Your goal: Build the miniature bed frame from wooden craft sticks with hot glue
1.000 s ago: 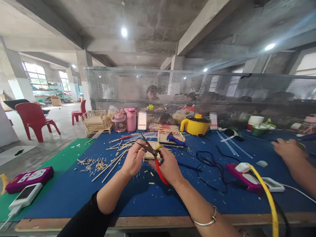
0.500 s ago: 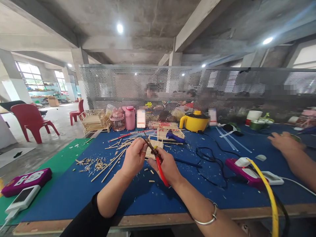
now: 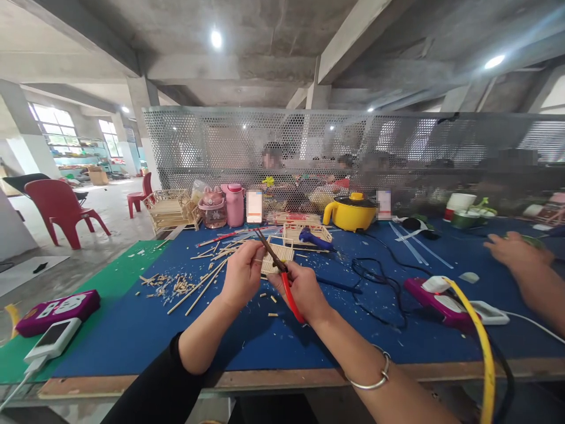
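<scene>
My right hand (image 3: 302, 288) is closed round a pair of red-handled scissors (image 3: 292, 298), whose dark blades point up and away to the left. Beside the blades, my left hand (image 3: 242, 272) is pinched shut; a small pale bit shows at its fingertips, too small to name. Just behind both hands lies a slatted panel of thin wooden sticks (image 3: 282, 253), partly covered by the scissors. Farther back, a blue glue gun (image 3: 315, 238) rests against a small stick frame (image 3: 293, 233). Loose sticks (image 3: 207, 281) and a pile of short offcuts (image 3: 179, 285) lie to the left.
A yellow electric pot (image 3: 355, 213), a pink flask (image 3: 235, 206) and a phone (image 3: 254, 206) line the back by a perforated metal screen (image 3: 212, 141). Black cable (image 3: 375, 277) and a purple power bank (image 3: 436, 300) are at right, near another person's hand (image 3: 514, 250).
The view has shifted slightly. Both hands stay close together in nearly the same place, and the scissor blades look closer together than before.
</scene>
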`<action>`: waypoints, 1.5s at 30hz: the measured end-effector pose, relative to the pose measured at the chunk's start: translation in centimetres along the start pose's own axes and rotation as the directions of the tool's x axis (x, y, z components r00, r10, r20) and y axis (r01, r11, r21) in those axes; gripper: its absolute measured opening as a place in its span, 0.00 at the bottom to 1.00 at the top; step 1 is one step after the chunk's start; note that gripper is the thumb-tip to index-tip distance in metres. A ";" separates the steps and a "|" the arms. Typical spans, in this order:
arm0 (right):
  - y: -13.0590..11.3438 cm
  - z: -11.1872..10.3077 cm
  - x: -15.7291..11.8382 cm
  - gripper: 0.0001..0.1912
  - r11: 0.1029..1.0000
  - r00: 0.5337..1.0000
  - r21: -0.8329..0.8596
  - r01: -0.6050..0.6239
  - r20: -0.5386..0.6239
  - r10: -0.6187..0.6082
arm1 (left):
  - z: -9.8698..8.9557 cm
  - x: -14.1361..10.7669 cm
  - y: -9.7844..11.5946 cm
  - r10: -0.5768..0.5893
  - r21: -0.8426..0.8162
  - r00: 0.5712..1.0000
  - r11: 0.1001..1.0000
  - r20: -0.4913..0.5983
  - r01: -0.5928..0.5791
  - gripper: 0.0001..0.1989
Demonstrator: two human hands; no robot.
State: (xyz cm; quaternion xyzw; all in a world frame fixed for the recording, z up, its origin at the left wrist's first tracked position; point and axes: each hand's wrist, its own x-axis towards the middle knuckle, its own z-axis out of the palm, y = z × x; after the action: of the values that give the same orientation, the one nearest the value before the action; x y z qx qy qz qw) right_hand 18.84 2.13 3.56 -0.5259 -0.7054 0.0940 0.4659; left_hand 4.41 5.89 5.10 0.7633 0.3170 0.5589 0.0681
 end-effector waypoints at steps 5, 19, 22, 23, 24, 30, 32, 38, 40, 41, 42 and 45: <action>-0.5 -0.4 0.3 0.15 1.000 0.998 0.001 0.027 -0.056 -0.027 | 0.7 -0.4 0.5 -0.041 -0.046 0.999 0.998 0.031 0.042 0.12; 4.2 -3.3 2.4 0.18 0.894 0.937 -0.321 -0.313 -0.259 0.236 | -1.5 -1.5 -3.8 -0.248 0.072 0.784 0.965 0.569 0.253 0.05; 4.0 -3.4 2.3 0.18 0.892 0.931 -0.315 -0.324 -0.272 0.242 | -1.2 -2.4 -3.6 -0.247 0.104 0.746 0.967 0.619 0.234 0.06; 3.9 -3.4 2.3 0.18 0.894 0.929 -0.308 -0.326 -0.278 0.243 | -1.1 -2.5 -3.6 -0.251 0.116 0.746 0.966 0.617 0.229 0.08; 3.9 -3.5 2.3 0.18 0.896 0.927 -0.299 -0.327 -0.283 0.244 | -1.1 -2.4 -3.6 -0.256 0.129 0.751 0.966 0.608 0.225 0.10; 3.7 -3.5 2.3 0.20 0.916 0.918 -0.246 -0.315 -0.324 0.229 | -1.5 -1.9 -2.6 -0.285 0.168 0.819 0.958 0.498 0.231 0.13; 3.7 -3.5 2.3 0.20 0.925 0.916 -0.230 -0.302 -0.339 0.215 | -1.2 -2.4 -1.7 -0.255 0.129 0.793 0.967 0.553 0.221 0.07; 4.2 -3.3 2.0 0.23 0.963 0.940 -0.152 -0.225 -0.293 0.173 | -0.2 -3.8 0.4 -0.239 -0.014 0.746 0.949 0.622 0.316 0.07; 4.0 -3.2 1.9 0.22 0.975 0.954 -0.119 -0.190 -0.259 0.155 | -0.3 -3.2 0.4 -0.270 -0.079 0.769 0.920 0.579 0.383 0.06; 3.8 -3.1 1.8 0.21 0.980 0.961 -0.102 -0.169 -0.240 0.141 | -0.3 -2.6 0.3 -0.298 -0.119 0.784 0.898 0.545 0.424 0.04; 3.4 -3.0 1.7 0.19 0.986 0.968 -0.084 -0.145 -0.218 0.124 | -0.3 -1.9 0.0 -0.331 -0.166 0.797 0.869 0.505 0.466 0.03; 1.8 -2.8 1.4 0.14 0.998 0.991 -0.027 -0.060 -0.125 0.056 | -0.1 0.4 -0.8 -0.434 -0.352 0.813 0.745 0.388 0.566 0.07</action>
State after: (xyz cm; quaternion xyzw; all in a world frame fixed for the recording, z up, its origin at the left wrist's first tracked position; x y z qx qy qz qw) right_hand 22.12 3.02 4.78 -0.5582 -0.6608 0.0638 0.4978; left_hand 4.10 6.70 5.10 0.6823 0.3599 0.4627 0.4368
